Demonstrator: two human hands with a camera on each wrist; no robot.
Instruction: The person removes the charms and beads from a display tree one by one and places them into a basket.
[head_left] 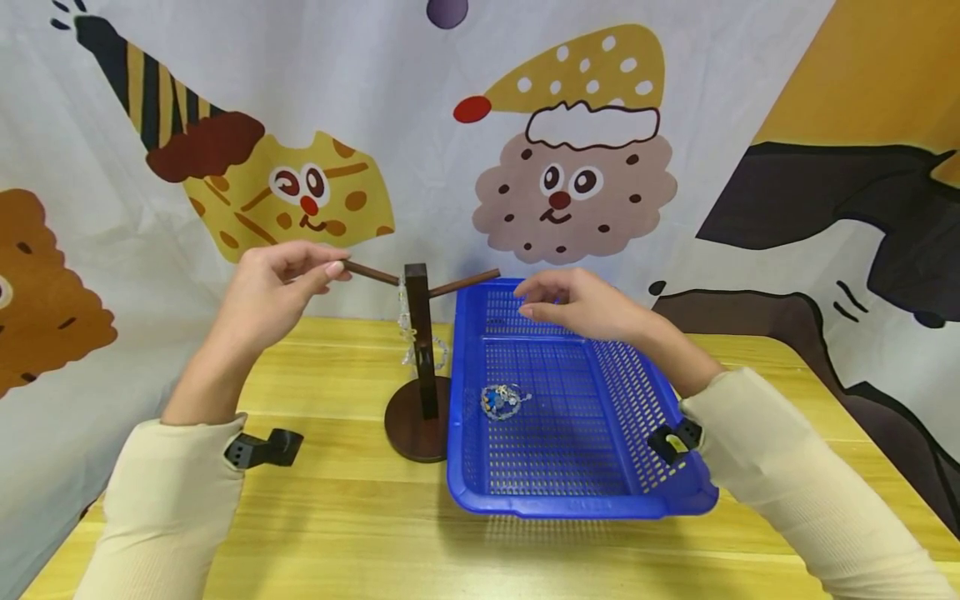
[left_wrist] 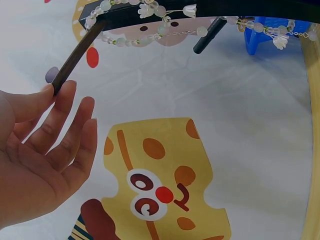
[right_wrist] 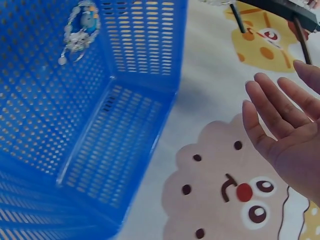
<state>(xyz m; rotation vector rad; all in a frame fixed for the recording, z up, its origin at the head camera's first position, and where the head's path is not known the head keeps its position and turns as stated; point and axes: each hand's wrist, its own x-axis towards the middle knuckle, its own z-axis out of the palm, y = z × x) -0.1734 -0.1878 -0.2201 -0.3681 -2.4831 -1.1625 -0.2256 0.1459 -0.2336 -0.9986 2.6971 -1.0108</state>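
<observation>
A dark wooden jewelry stand [head_left: 422,333] rises from a round base, with thin pegs sticking out on both sides. My left hand [head_left: 279,287] pinches the tip of its upper left peg [left_wrist: 75,60] between thumb and index finger. Against the post on that peg hangs a beaded bracelet [left_wrist: 145,10] with white flowers. Another beaded bracelet [head_left: 441,354] shows lower on the stand. My right hand [head_left: 581,302] hovers over the far part of the blue basket [head_left: 581,506], holding nothing, fingers loosely bent and apart from the upper right peg [head_left: 468,282].
In the basket, near its left side, lies a small pile of beaded bracelets [head_left: 501,402] with blue and clear beads. The basket stands right beside the stand's base on a yellow wood-grain table [head_left: 337,517]. Behind hangs a white cloth [head_left: 420,192] printed with cartoon figures.
</observation>
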